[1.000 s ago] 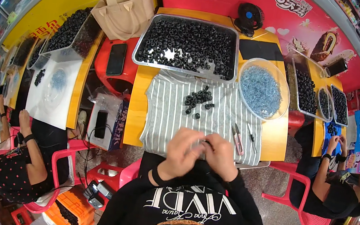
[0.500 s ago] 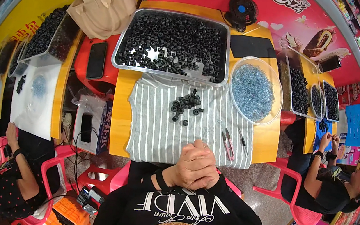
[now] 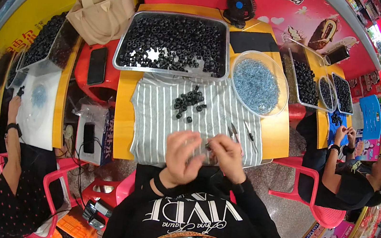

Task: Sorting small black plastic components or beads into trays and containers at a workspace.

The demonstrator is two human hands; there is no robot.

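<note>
My left hand point(image 3: 181, 157) is raised over the near edge of a grey-and-white striped cloth point(image 3: 150, 128), fingers apart and slightly blurred. Beside it, my right hand point(image 3: 228, 154) is pinched closed; a small dark speck shows at its fingertips, too small to name. Ahead of both hands lies a loose pile of small black rings point(image 3: 188, 103). Thread snips point(image 3: 233, 130) lie just beyond my right hand, which partly covers them. A thin tool with a black grip point(image 3: 250, 134) rests to their right.
Behind the cloth stands a clear tray point(image 3: 170, 74) of black rings. A round tub point(image 3: 283, 100) of tiny bluish clear pieces is at its right. A black fan point(image 3: 239, 9) stands at the back. People sit at tables on both sides; a phone point(image 3: 97, 66) lies on a red stool.
My hands were clasped together at the cloth's near edge; now they are apart, the left opened and the right pinching. The whole view has shifted slightly.
</note>
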